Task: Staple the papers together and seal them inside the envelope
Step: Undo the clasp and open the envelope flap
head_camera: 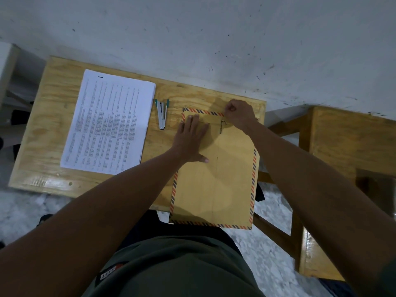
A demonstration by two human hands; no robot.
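A brown envelope (216,179) with a red-and-blue striped border lies on the wooden table (53,125), its near end hanging over the front edge. My left hand (191,139) presses flat on its upper left part, fingers spread. My right hand (240,114) is at the envelope's far right corner, fingers pinched at the flap edge, just above the metal clasp (221,126). A white stapler (162,114) with green tips lies just left of the envelope. A stack of printed papers (109,123) lies further left.
A white wall (214,39) rises right behind the table's far edge. A second wooden table (351,142) stands to the right. The speckled floor (267,254) shows below, and my lap fills the near middle.
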